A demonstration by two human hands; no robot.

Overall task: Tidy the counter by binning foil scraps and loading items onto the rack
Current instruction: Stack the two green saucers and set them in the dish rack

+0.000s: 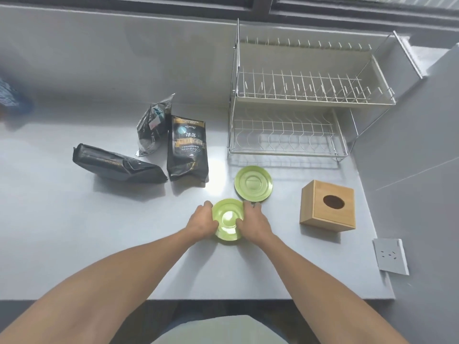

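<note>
A green saucer lies on the grey counter near the front middle. My left hand grips its left rim and my right hand grips its right rim, thumbs over the edge. A second green saucer lies flat just behind and to the right, touching nothing. The two-tier wire dish rack stands at the back right with both tiers bare. Three black foil bags lie to the left: one flat on its side, one printed bag, and a crumpled one behind them.
A wooden tissue box stands to the right of the saucers. A white socket plate sits on the wall at the right. A blue packet shows at the far left edge. The counter's front edge runs below my forearms.
</note>
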